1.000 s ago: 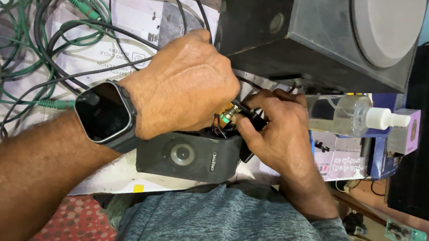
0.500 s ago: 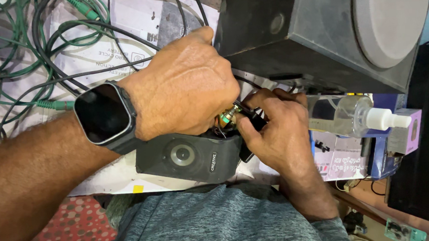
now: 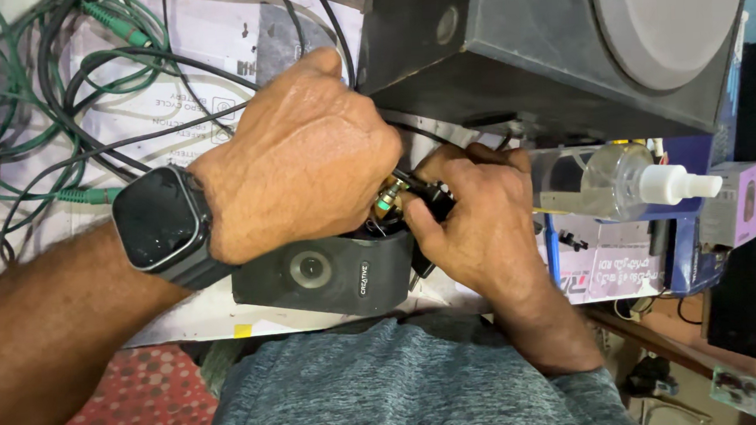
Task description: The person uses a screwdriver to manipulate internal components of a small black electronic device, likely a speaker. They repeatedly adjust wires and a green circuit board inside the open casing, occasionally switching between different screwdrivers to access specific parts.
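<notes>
While a grey knitted garment (image 3: 404, 384) fills the bottom of the frame and a red patterned cloth (image 3: 142, 406) lies at lower left, a person works with both hands pressed together over a small dark speaker (image 3: 330, 275). The speaker lies on its side just beyond the garment, its round driver facing the camera, resting on white printed paper (image 3: 174, 102). The left hand (image 3: 302, 160), with a dark square smartwatch (image 3: 161, 228) on its wrist, is curled closed above the speaker, fingers bent down onto a small black part with a brass and green tip (image 3: 399, 196). The right hand (image 3: 478, 224) is closed around that same part from the other side, thumb on top, so the part sits pinched between the two hands just above the speaker's upper edge. Beside the right hand lies a clear spray bottle (image 3: 626, 178) with a white nozzle, on top of coloured cardboard boxes (image 3: 622, 260). Farther off, green and black cables (image 3: 37, 127) tangle across the paper at left, and a large black speaker cabinet (image 3: 542, 57) with a round grey cone stands at upper right.
</notes>
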